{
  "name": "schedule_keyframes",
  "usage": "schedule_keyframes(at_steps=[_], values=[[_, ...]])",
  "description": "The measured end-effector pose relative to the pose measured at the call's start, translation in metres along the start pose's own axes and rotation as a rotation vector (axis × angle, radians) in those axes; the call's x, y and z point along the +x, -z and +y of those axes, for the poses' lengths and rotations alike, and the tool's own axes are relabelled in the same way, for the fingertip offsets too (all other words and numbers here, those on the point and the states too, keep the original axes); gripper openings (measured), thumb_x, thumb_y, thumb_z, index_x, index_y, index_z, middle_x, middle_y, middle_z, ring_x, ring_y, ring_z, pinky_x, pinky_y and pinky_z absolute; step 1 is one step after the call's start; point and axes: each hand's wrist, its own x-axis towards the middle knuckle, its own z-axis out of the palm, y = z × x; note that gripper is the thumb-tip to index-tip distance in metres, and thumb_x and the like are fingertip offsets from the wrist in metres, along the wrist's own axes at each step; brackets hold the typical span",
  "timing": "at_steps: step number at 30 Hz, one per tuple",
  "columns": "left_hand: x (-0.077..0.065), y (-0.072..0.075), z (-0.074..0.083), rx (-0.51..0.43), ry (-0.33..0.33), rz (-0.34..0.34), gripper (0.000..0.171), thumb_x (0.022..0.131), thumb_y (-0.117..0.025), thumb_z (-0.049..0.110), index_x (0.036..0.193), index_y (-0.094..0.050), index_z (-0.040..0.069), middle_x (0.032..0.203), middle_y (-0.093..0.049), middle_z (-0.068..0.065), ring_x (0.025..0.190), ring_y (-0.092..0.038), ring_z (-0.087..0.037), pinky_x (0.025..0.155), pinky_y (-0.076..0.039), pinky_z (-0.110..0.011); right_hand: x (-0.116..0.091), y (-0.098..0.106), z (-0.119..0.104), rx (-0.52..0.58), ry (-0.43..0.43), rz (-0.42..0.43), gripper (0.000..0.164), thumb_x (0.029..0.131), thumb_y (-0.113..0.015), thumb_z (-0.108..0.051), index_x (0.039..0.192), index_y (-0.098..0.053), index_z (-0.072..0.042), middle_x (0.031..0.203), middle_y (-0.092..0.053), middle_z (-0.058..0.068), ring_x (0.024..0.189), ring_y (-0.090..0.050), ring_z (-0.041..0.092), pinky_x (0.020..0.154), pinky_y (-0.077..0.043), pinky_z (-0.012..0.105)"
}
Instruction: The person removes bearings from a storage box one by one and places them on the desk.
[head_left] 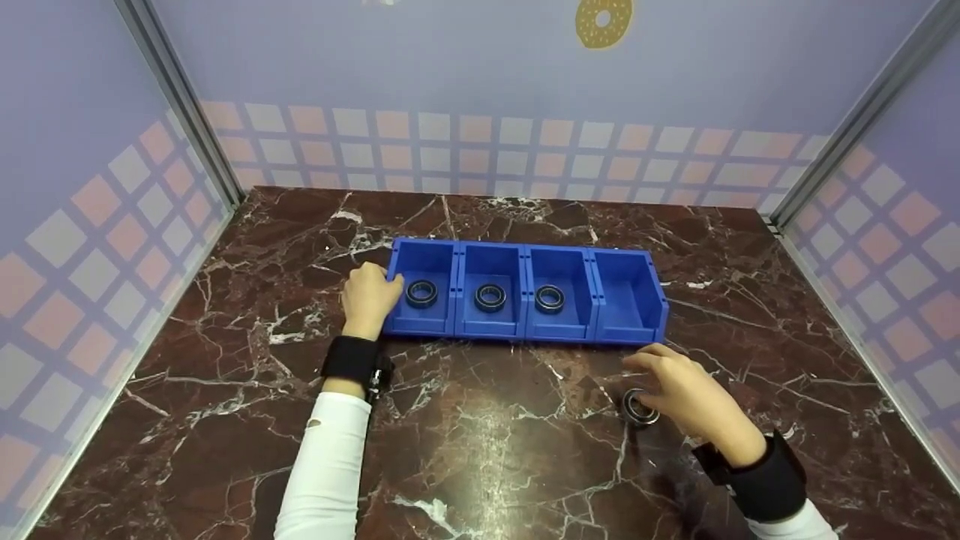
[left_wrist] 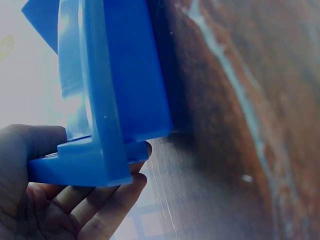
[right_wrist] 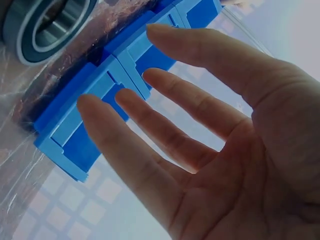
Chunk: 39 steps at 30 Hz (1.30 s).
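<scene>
A row of joined blue storage bins [head_left: 487, 328] stands on the table. My left hand [head_left: 369, 298] grips the left side wall of the leftmost bin [left_wrist: 107, 100], thumb on one side and fingers on the other. Ball bearings lie in three of the bins: a left bearing [head_left: 421, 294], a middle one [head_left: 481, 305] and a right one [head_left: 540, 305]. The rightmost bin [head_left: 630, 304] holds nothing. My right hand [head_left: 694, 394] hovers in front of it, fingers spread and palm bare in the right wrist view. Close to its thumb is another bearing [right_wrist: 26, 44] on the table, apart from the fingers.
The dark red marble-patterned table [head_left: 247, 390] extends around the bins. Lilac panels with a checkered band [head_left: 517, 154] enclose the back and both sides, joined by grey metal posts [head_left: 180, 97] at the corners.
</scene>
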Motion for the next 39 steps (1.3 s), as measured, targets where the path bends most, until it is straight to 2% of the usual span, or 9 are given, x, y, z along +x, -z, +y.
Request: schedule_keyframes(at_steps=[8,16,25,33,39], values=[[-0.001,0.0,0.0,0.005,-0.008,-0.004,0.027,0.091,-0.067,0.025,0.086,-0.075,-0.001,0.1,-0.076,-0.028,0.092,-0.074,-0.047,0.076,-0.056,-0.058,0.007,0.004,0.001,-0.026,0.062,0.051,0.042,0.078,-0.081,0.002,0.119,-0.071,0.001,0.114,-0.071,0.016,0.101,-0.071,0.033,0.083,-0.058,0.048],[0.001,0.0,0.0,0.002,0.003,-0.017,0.031,0.091,-0.068,0.026,0.1,-0.077,-0.002,0.108,-0.076,-0.027,0.097,-0.074,-0.047,0.08,-0.058,-0.058,0.017,0.005,0.001,-0.019,0.044,0.079,0.044,0.077,-0.076,0.005,0.12,-0.071,0.001,0.116,-0.07,0.018,0.104,-0.071,0.036,0.085,-0.057,0.051],[0.002,0.0,-0.001,0.004,-0.004,-0.014,0.027,0.092,-0.066,0.025,0.083,-0.074,0.0,0.098,-0.076,-0.027,0.09,-0.074,-0.046,0.076,-0.056,-0.058,0.031,0.01,0.0,-0.001,0.038,0.07,0.044,0.081,-0.077,0.003,0.125,-0.069,0.002,0.119,-0.068,0.021,0.106,-0.07,0.04,0.086,-0.057,0.053],[0.0,0.001,-0.001,0.004,-0.008,-0.012,0.029,0.091,-0.066,0.025,0.089,-0.077,-0.002,0.101,-0.076,-0.028,0.093,-0.074,-0.048,0.077,-0.057,-0.059,0.044,0.014,-0.002,0.022,0.048,0.077,0.045,0.083,-0.078,-0.001,0.127,-0.068,0.001,0.123,-0.068,0.022,0.108,-0.07,0.04,0.086,-0.056,0.054],[0.0,0.0,-0.001,-0.005,-0.018,0.007,0.029,0.09,-0.066,0.023,0.071,-0.068,0.002,0.091,-0.076,-0.027,0.085,-0.073,-0.047,0.072,-0.055,-0.058,0.054,0.017,0.0,0.019,0.058,0.082,0.046,0.084,-0.077,0.0,0.128,-0.068,0.001,0.121,-0.067,0.022,0.109,-0.068,0.04,0.089,-0.055,0.055]])
